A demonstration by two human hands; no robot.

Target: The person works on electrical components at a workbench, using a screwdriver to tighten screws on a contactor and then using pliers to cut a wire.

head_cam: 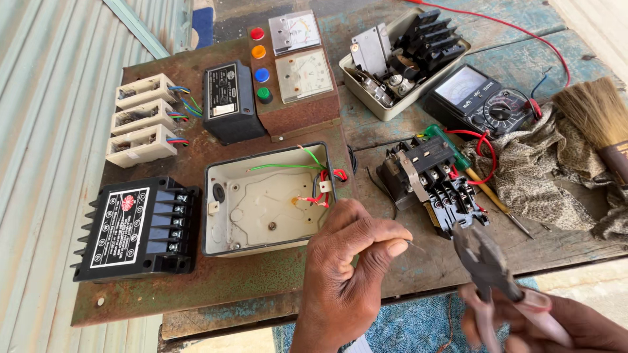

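Beside the pliers (487,261) (gripped by the right hand (556,323)), the left hand (350,261) pinches a thin wire (415,246).

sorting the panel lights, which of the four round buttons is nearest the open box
The green button, lowest of the column on the brown panel; the blue, orange and red ones sit above it, farther from the open box.
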